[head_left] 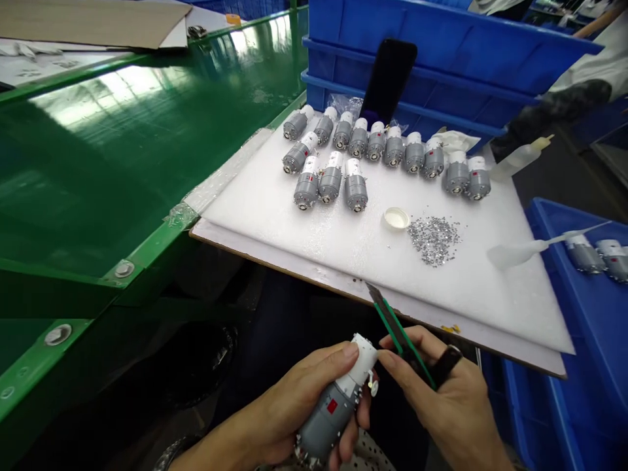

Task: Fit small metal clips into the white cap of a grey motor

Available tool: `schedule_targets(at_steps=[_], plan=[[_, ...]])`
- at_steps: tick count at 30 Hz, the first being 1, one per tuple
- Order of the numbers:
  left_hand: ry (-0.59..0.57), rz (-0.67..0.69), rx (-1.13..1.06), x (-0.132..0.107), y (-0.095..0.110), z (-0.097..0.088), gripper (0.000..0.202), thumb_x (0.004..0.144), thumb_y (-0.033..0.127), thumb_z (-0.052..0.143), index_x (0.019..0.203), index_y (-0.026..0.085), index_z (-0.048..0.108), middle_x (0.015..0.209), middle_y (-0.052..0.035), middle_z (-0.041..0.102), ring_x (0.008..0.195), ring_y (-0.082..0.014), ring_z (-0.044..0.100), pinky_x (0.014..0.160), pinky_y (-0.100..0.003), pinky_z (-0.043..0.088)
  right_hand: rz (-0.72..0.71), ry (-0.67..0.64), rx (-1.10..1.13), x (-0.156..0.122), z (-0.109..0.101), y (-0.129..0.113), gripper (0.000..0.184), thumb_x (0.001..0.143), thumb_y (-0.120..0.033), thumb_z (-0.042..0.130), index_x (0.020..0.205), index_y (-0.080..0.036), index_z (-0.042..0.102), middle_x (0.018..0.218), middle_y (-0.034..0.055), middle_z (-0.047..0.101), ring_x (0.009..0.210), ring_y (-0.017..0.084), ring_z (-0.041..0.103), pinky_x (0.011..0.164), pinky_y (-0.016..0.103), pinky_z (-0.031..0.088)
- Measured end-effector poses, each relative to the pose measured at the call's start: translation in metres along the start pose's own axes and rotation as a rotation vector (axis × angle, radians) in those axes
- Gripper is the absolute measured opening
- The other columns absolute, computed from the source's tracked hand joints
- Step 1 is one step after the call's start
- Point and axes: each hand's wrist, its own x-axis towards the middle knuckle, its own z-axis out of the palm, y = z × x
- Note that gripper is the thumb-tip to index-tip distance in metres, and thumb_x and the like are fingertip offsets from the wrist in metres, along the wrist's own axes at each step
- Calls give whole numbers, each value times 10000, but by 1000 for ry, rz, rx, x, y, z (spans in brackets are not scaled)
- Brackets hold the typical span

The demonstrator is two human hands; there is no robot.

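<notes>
A gray and white motor [333, 409] sits tilted in the closed grip of the left hand [289, 422], long axis slanting, white end up and rightward, just beside the right hand [441, 399], whose grip closes on a green-handled craft knife [400, 340] pointing toward a white foam board [275, 222]

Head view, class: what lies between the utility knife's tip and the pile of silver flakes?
The head view shows only white foam sheet, dotted with tiny specks, between the utility knife and the silver flakes.
</notes>
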Motion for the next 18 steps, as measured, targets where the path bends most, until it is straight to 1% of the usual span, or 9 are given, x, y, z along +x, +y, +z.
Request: schedule_targets(at_steps=[2,5,8,10,11,13,14,16,18], plan=[[-6,1,20,1,-1,1,361,955,523,464,1009,172,531,693,-33,632,419,-84,565,348,-135,468,-46,-12,-17,2,3,-2,218,841,-441,672,782,-230,676,593,-46,606,488,86,515,456,163,424],[17,3,47,3,-1,3,332,964,502,465,1023,179,515,683,-21,626,411,-76,556,342,-123,459,-84,47,-62,2,7,-5,230,891,-412,624,759,-226,656,566,-70,561,476,68,481,462,158,402],[25,-20,28,5,-2,2,367,951,533,469,988,172,525,649,-15,616,399,-80,547,331,-132,462,-224,78,-137,4,8,-3,223,916,-344,602,737,-217,638,550,-84,542,455,52,466,463,149,386],[5,-36,1,6,-2,1,397,935,552,483,967,162,547,643,-21,618,400,-82,548,330,-133,461,-281,136,-204,7,5,-1,204,910,-327,613,742,-215,639,531,-87,519,434,52,443,448,156,372],[-3,-40,-7,5,-1,1,406,925,559,498,960,159,557,644,-24,621,401,-84,549,331,-133,459,-284,186,-234,9,2,1,196,904,-333,622,749,-215,643,524,-87,505,431,56,432,446,162,368],[7,-53,-14,4,-1,1,419,903,572,530,962,160,573,644,-26,625,402,-88,547,333,-137,451,-231,288,-276,11,-7,2,195,895,-380,636,789,-217,653,526,-81,493,437,67,411,452,180,360],[29,-55,-14,3,-1,2,425,894,582,541,959,163,577,645,-26,628,399,-87,540,335,-135,441,-194,319,-289,11,-14,4,209,894,-414,633,822,-219,658,545,-73,508,451,74,411,461,190,358],[119,-50,-18,1,0,4,433,876,593,570,931,163,591,650,-30,633,412,-77,533,349,-114,409,-103,359,-326,6,-32,8,264,902,-477,601,884,-219,653,598,-54,538,466,84,399,475,214,347],[234,-33,-18,0,2,6,445,861,595,597,888,151,619,655,-33,629,436,-64,522,367,-95,378,-18,394,-389,-2,-56,17,306,916,-516,554,926,-221,636,604,-49,508,440,90,357,457,235,320]])
